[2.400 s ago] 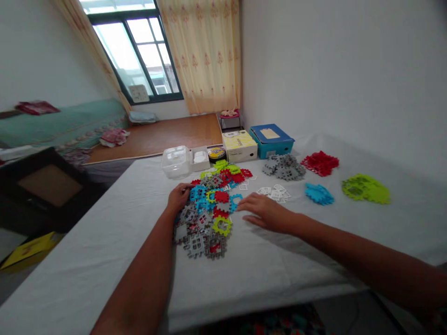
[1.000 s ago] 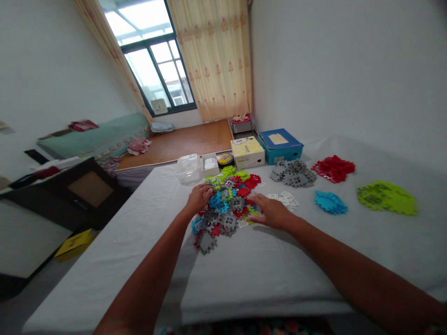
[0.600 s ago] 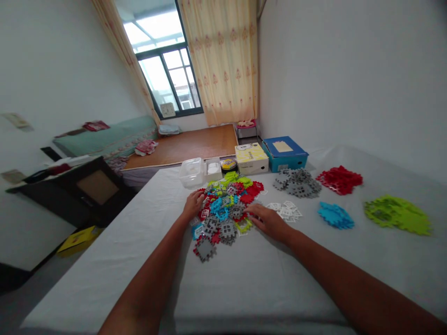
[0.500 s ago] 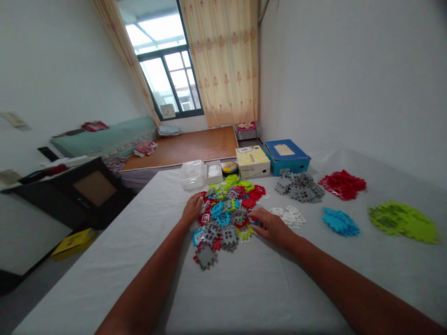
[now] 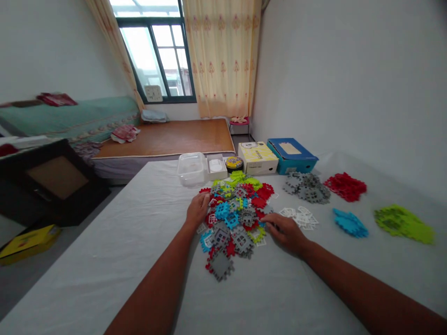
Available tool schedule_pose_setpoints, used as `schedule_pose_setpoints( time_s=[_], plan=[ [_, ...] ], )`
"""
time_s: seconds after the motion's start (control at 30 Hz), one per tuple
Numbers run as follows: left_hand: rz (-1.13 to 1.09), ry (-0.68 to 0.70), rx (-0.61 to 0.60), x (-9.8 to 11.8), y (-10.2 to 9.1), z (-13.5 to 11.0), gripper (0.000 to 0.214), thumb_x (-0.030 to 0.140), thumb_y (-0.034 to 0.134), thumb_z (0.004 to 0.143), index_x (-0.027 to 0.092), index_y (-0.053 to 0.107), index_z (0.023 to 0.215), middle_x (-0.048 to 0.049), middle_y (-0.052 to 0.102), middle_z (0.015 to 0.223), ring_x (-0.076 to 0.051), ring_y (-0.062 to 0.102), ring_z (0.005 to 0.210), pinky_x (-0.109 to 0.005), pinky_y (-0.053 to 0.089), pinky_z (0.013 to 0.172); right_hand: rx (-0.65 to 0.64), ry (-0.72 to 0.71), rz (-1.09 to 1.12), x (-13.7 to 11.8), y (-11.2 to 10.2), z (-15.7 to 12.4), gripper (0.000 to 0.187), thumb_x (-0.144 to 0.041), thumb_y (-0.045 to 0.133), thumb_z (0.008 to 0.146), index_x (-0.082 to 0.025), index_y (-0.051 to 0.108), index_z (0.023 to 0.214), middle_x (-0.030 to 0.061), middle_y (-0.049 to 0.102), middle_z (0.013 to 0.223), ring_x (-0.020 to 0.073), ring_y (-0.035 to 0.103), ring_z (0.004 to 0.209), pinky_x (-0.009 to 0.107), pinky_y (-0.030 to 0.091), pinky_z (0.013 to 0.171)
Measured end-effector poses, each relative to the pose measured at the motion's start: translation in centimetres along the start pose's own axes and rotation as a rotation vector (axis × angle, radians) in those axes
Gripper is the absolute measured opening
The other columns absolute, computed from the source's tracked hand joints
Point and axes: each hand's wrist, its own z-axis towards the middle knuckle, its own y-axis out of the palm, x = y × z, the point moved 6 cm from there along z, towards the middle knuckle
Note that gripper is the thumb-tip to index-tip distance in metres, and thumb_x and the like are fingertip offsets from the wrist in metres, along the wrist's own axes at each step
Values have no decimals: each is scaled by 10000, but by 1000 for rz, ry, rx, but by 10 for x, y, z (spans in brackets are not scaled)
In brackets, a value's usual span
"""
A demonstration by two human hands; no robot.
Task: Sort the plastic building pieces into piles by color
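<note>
A mixed pile of interlocking plastic building tiles point(image 5: 231, 218), in grey, red, blue, lime and white, lies in front of me. My left hand point(image 5: 197, 208) rests at the pile's left edge, its fingertips against red tiles. It is open, with nothing visible in it. At the right edge, my right hand point(image 5: 284, 230) reaches in with the index finger stretched toward a small blue tile and the thumb apart below it. It holds nothing that I can make out. A plain grey tile point(image 5: 221, 264) lies at the near end of the pile.
Sorted tiles lie to the right: a grey heap point(image 5: 307, 188), a red heap point(image 5: 345, 186), white window frames point(image 5: 301, 217), a blue stack point(image 5: 350, 223) and a lime heap point(image 5: 403, 224). Behind stand a clear plastic box point(image 5: 192, 170), a yellow-and-white box point(image 5: 258, 159) and a blue box point(image 5: 292, 156).
The camera view has shifted, so the table and pile sit further right. Both hands stay at the pile's edges; the right thumb and index finger look closer together. The sorted heaps look the same.
</note>
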Motion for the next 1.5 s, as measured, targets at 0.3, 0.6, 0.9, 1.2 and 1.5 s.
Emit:
schedule_pose_setpoints(
  time_s=[0.3, 0.6, 0.9, 1.2, 1.5],
  plan=[
    [22, 59, -44, 7, -2, -2, 460, 413, 303, 952, 221, 721, 980, -64, 695, 1128, -221, 603, 1103, -377, 437, 1014, -55, -129, -314, -12, 8, -2, 241, -243, 444, 955, -211, 639, 1093, 91, 725, 1017, 192, 688, 898, 338, 550, 801],
    [100, 55, -88, 6, 0, -2, 501, 404, 251, 965, 220, 715, 1005, -56, 693, 1100, -198, 608, 1055, -337, 450, 959, 29, -140, -441, -6, 9, -1, 214, -220, 462, 950, -184, 633, 1074, 82, 723, 968, 169, 676, 834, 285, 518, 769],
    [145, 74, -117, 13, 0, 0, 514, 421, 253, 952, 196, 714, 986, -72, 689, 1081, -213, 591, 1071, -335, 442, 956, 21, -155, -420, -4, 4, 2, 219, -196, 486, 924, -193, 647, 1072, 85, 715, 1009, 184, 655, 879, 306, 491, 784],
    [143, 58, -139, 11, 1, 5, 523, 418, 246, 939, 192, 716, 977, -75, 676, 1083, -210, 595, 1054, -322, 444, 936, -163, 541, -516, 98, -35, 83, 471, -266, 471, 933, -166, 473, 1393, 148, 605, 1308, 253, 568, 1172, 398, 364, 1045],
    [100, 52, -168, 0, 5, 8, 507, 453, 266, 933, 211, 710, 984, -70, 681, 1119, -209, 588, 1087, -336, 432, 970, -237, 576, -498, 91, -3, 91, 419, -349, 508, 924, -209, 578, 1313, 93, 655, 1256, 236, 612, 1128, 313, 437, 932]
  ],
)
